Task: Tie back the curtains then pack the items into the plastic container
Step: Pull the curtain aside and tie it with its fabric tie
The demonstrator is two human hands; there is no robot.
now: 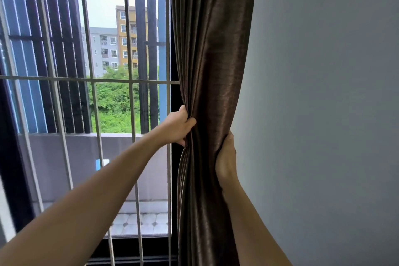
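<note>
A dark brown shiny curtain [212, 54] hangs at the right side of the window, gathered into a narrow bunch at waist height. My left hand [178, 127] grips the bunch's left edge, fingers closed into the folds. My right hand [225, 157] clasps the bunch's right edge from the wall side, a little lower than the left. Between the two hands the fabric is squeezed tight. No tie-back, container or other items are in view.
A grey metal window grille [92, 80] fills the left half, with a balcony ledge, trees and apartment blocks beyond. A plain grey wall [323, 103] stands directly right of the curtain.
</note>
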